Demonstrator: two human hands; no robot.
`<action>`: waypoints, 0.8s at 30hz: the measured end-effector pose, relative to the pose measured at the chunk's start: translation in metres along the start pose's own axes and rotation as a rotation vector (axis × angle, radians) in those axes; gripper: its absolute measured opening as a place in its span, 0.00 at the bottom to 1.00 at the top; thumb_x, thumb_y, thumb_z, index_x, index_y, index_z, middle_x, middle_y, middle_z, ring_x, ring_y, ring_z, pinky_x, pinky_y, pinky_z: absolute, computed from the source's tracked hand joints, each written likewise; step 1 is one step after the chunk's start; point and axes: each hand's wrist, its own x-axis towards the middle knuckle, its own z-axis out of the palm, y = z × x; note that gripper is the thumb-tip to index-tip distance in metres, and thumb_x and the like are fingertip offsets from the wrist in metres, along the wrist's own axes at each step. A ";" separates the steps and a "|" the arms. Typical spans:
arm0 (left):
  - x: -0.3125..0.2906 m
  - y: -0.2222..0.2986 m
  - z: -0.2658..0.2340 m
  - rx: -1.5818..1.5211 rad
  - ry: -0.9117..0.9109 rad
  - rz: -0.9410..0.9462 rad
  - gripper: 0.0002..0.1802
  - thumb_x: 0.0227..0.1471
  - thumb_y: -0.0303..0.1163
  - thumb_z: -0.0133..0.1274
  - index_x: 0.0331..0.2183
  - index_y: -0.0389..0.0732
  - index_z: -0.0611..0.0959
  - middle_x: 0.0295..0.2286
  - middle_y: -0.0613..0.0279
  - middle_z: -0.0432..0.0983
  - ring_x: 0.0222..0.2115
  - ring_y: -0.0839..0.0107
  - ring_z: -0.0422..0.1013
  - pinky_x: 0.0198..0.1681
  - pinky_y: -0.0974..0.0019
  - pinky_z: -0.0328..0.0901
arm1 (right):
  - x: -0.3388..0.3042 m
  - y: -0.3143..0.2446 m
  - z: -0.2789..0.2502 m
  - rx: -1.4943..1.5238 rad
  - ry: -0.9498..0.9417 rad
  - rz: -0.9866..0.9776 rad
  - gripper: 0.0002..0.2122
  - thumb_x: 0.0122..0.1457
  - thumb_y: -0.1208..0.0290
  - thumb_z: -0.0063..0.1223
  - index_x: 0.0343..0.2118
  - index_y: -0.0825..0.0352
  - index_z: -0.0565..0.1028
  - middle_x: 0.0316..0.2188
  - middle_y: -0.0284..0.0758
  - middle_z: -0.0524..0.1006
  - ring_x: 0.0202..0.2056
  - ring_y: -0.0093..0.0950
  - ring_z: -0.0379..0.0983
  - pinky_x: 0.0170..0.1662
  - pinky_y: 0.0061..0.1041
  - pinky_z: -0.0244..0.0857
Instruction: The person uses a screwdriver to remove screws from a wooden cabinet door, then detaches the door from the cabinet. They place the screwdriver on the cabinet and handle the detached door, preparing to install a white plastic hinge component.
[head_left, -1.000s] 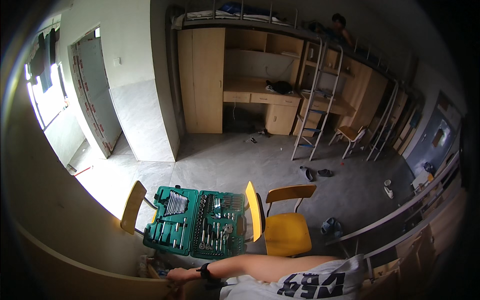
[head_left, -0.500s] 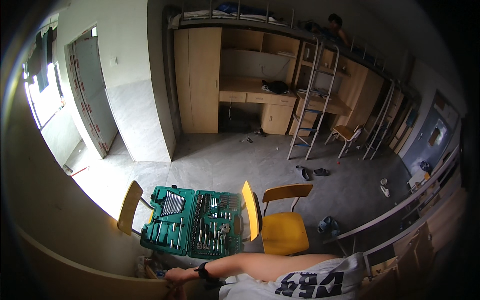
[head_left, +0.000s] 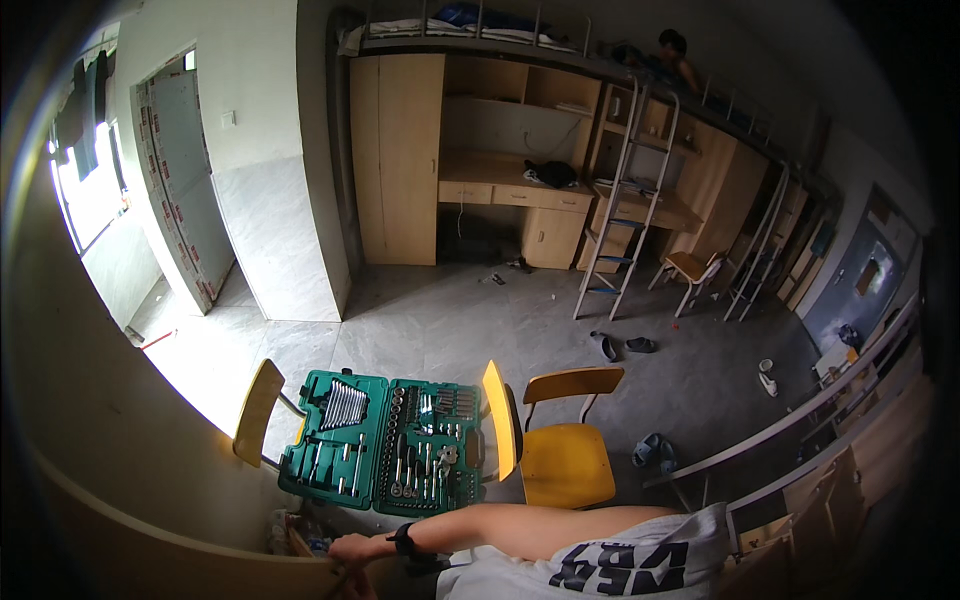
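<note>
My right hand [head_left: 362, 549] reaches across from the right, a dark band round its wrist, to the edge of a wooden panel [head_left: 215, 562]. Its fingers are bent and pressed together there; what they hold, if anything, is hidden. Just below it, part of my left hand [head_left: 356, 584] shows at the lower rim, its fingers too dark and cut off to read. Beyond my hands a green tool case [head_left: 383, 440] lies open across chairs, with wrenches [head_left: 345, 405], sockets and ratchets in its slots.
Yellow chairs [head_left: 566, 465] stand around the case. Slippers [head_left: 655, 452] lie on the grey floor [head_left: 440, 310]. Across the room are desks, a wardrobe [head_left: 395, 160] and a ladder [head_left: 627, 200] to bunk beds, where a person [head_left: 672, 62] is up top. A metal rail [head_left: 790, 425] runs at the right.
The view has shifted very slightly. My hands stay at the panel edge, with only a small movement of the fingers.
</note>
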 end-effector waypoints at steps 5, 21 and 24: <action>-0.001 -0.002 -0.001 0.007 0.002 -0.003 0.10 0.55 0.29 0.46 0.39 0.37 0.77 0.35 0.50 0.74 0.36 0.64 0.71 0.41 0.66 0.65 | -0.005 0.000 0.000 0.053 0.034 -0.035 0.15 0.36 0.64 0.59 0.30 0.63 0.76 0.27 0.43 0.77 0.34 0.46 0.73 0.34 0.39 0.68; -0.007 -0.005 0.003 0.014 0.008 -0.004 0.10 0.55 0.28 0.46 0.39 0.37 0.76 0.36 0.49 0.74 0.36 0.64 0.71 0.42 0.65 0.65 | -0.010 -0.004 -0.004 0.015 0.016 -0.016 0.12 0.37 0.71 0.56 0.29 0.65 0.75 0.28 0.44 0.76 0.35 0.46 0.72 0.34 0.39 0.68; -0.009 -0.006 0.003 0.014 0.009 -0.004 0.10 0.55 0.28 0.45 0.39 0.37 0.76 0.36 0.48 0.74 0.36 0.64 0.71 0.42 0.65 0.65 | -0.011 -0.006 -0.006 -0.007 -0.005 0.001 0.12 0.37 0.72 0.55 0.29 0.65 0.75 0.28 0.44 0.76 0.35 0.46 0.72 0.35 0.39 0.68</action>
